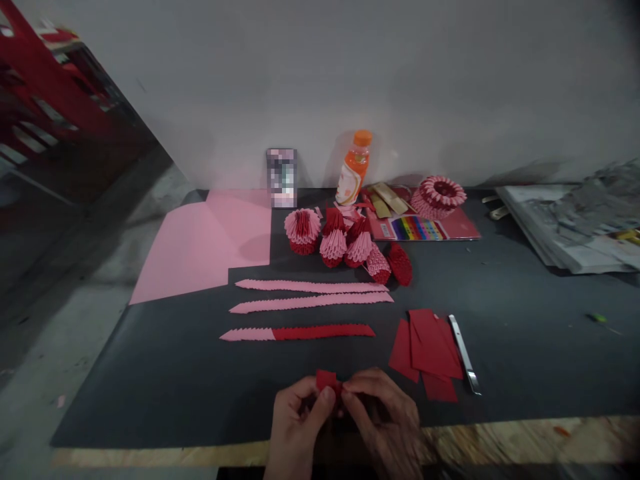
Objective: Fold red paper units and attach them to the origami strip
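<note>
Near the front edge of the table, my left hand point(301, 413) pinches a small piece of red paper point(327, 380) between thumb and fingers. My right hand point(381, 407) closes its thumb and fingertips on the right side of the same paper. Ahead of my hands lies a pink and red strip of folded paper point(320, 332), with two pink strips point(310, 305) behind it. Several loose red paper sheets point(433, 343) overlap to the right of my hands. A silver craft knife point(464, 353) rests along their right side.
Several pink and red folded-paper pieces point(303, 231) stand farther back, before an orange-capped bottle point(353, 167). A round paper piece point(439, 195) sits on a red paper pack point(453, 229). Pink sheets point(200, 247) lie at left, a paper stack point(545, 227) at right. A wall point(400, 80) rises behind.
</note>
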A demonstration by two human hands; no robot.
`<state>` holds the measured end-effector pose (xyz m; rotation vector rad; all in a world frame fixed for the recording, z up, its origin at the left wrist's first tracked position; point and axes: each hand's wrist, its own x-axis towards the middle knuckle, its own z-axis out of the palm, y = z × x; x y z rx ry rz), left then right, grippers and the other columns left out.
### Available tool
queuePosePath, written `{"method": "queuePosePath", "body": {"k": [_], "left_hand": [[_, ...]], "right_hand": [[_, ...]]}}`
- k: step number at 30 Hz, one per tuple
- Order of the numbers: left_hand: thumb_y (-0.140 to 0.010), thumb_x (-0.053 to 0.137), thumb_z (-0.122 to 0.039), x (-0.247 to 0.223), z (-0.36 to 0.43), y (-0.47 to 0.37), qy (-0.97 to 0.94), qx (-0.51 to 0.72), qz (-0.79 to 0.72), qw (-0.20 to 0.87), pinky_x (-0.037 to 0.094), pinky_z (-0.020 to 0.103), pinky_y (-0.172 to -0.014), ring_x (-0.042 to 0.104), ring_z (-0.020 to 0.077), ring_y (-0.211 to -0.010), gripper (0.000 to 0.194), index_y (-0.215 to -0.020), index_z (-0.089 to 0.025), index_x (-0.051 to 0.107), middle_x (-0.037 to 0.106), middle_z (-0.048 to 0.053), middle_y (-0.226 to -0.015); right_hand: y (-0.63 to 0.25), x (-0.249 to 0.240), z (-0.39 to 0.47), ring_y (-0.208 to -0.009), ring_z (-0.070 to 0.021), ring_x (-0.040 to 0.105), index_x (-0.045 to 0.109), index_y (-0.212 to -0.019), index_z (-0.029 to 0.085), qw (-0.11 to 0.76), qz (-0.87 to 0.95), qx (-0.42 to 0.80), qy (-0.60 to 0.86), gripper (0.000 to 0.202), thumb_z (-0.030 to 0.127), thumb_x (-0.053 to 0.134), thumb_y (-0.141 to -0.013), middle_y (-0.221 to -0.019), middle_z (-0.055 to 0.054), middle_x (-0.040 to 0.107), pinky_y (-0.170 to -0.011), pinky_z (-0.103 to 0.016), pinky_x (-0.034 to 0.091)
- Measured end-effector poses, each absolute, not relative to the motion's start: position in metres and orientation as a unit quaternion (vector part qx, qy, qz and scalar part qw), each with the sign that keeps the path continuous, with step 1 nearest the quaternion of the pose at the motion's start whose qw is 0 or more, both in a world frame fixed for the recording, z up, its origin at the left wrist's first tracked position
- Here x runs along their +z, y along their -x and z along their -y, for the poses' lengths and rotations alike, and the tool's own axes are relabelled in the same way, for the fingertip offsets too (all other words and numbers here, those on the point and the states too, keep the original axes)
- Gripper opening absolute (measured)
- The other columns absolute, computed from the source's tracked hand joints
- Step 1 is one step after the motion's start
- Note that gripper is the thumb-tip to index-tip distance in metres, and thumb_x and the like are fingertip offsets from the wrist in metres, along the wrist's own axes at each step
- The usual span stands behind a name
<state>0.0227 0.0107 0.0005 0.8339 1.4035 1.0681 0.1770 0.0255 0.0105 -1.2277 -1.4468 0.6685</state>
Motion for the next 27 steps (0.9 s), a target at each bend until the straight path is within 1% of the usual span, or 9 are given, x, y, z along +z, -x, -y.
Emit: {"method": "queuePosePath", "body": {"k": [6,8,11,14,16,19,20,24,27], "left_hand": [[-0.083,0.088,-0.073,-0.001,-0.010,-0.013,-0.296,0.416,-0.548,0.663,0.058,0.030,-0.066,0.069,0.0190,-0.062,0.052,-0.076,-0.021,0.090,0.079,0.005,-0.063],[-0.079,0.090,-0.074,0.000,-0.009,-0.010,-0.296,0.411,-0.538,0.674,0.057,0.029,-0.066,0.068,0.0183,-0.062,0.053,-0.074,-0.021,0.090,0.080,0.006,-0.064],[-0.070,0.098,-0.070,-0.002,-0.005,-0.008,-0.314,0.410,-0.534,0.670,0.056,0.028,-0.064,0.069,0.0181,-0.064,0.050,-0.082,-0.022,0.092,0.083,0.006,-0.071],[-0.082,0.091,-0.065,-0.005,0.000,-0.008,-0.361,0.416,-0.565,0.615,0.062,0.029,-0.068,0.077,0.0216,-0.071,0.041,-0.089,-0.025,0.092,0.088,0.006,-0.079],[-0.091,0.084,-0.062,-0.005,0.003,-0.011,-0.402,0.423,-0.592,0.557,0.064,0.030,-0.072,0.081,0.0238,-0.075,0.036,-0.089,-0.026,0.089,0.089,0.006,-0.080],[-0.092,0.084,-0.059,-0.004,0.005,-0.017,-0.428,0.458,-0.620,0.472,0.065,0.030,-0.071,0.081,0.0237,-0.075,0.030,-0.096,-0.029,0.085,0.086,0.003,-0.081],[-0.091,0.084,-0.058,-0.004,0.005,-0.020,-0.427,0.473,-0.626,0.449,0.064,0.029,-0.070,0.079,0.0231,-0.073,0.029,-0.098,-0.030,0.084,0.084,0.001,-0.080],[-0.090,0.087,-0.053,-0.008,0.004,-0.029,-0.405,0.501,-0.637,0.423,0.064,0.027,-0.061,0.078,0.0221,-0.066,0.024,-0.086,-0.030,0.084,0.083,0.000,-0.073],[-0.091,0.087,-0.056,-0.011,0.002,-0.033,-0.391,0.513,-0.626,0.438,0.069,0.029,-0.066,0.085,0.0247,-0.071,0.028,-0.079,-0.031,0.088,0.089,0.003,-0.078]], "right_hand": [[-0.195,0.009,-0.033,-0.065,-0.0129,0.084,0.088,-0.093,0.031,0.524,0.677,0.300,0.422,0.023,0.037,0.073,-0.108,-0.081,0.001,0.088,-0.061,-0.019,0.069],[-0.198,0.010,-0.033,-0.067,-0.0136,0.085,0.090,-0.096,0.032,0.531,0.687,0.282,0.409,0.026,0.039,0.069,-0.111,-0.082,0.000,0.090,-0.063,-0.019,0.070],[-0.200,0.014,-0.033,-0.070,-0.0159,0.086,0.092,-0.099,0.034,0.534,0.699,0.252,0.402,0.026,0.039,0.069,-0.111,-0.083,0.000,0.092,-0.064,-0.021,0.071],[-0.198,0.016,-0.033,-0.064,-0.0163,0.085,0.090,-0.112,0.036,0.525,0.680,0.280,0.429,0.020,0.042,0.071,-0.109,-0.082,0.001,0.092,-0.060,-0.021,0.071],[-0.194,0.016,-0.032,-0.064,-0.0173,0.086,0.088,-0.113,0.036,0.518,0.661,0.302,0.451,0.017,0.046,0.076,-0.105,-0.081,0.002,0.091,-0.059,-0.022,0.071],[-0.188,0.016,-0.029,-0.063,-0.0187,0.086,0.087,-0.098,0.036,0.501,0.657,0.295,0.481,0.006,0.039,0.083,-0.100,-0.078,0.004,0.090,-0.060,-0.024,0.072],[-0.187,0.015,-0.026,-0.061,-0.0182,0.084,0.086,-0.093,0.036,0.496,0.654,0.286,0.494,0.008,0.035,0.082,-0.100,-0.075,0.005,0.089,-0.058,-0.024,0.071],[-0.183,0.015,-0.014,-0.060,-0.0184,0.081,0.080,-0.095,0.035,0.467,0.656,0.236,0.545,0.013,0.024,0.074,-0.099,-0.076,0.005,0.085,-0.058,-0.027,0.071],[-0.179,0.013,-0.006,-0.057,-0.0190,0.078,0.076,-0.100,0.035,0.460,0.669,0.197,0.550,0.018,0.017,0.073,-0.096,-0.076,0.006,0.083,-0.056,-0.029,0.070]]}}
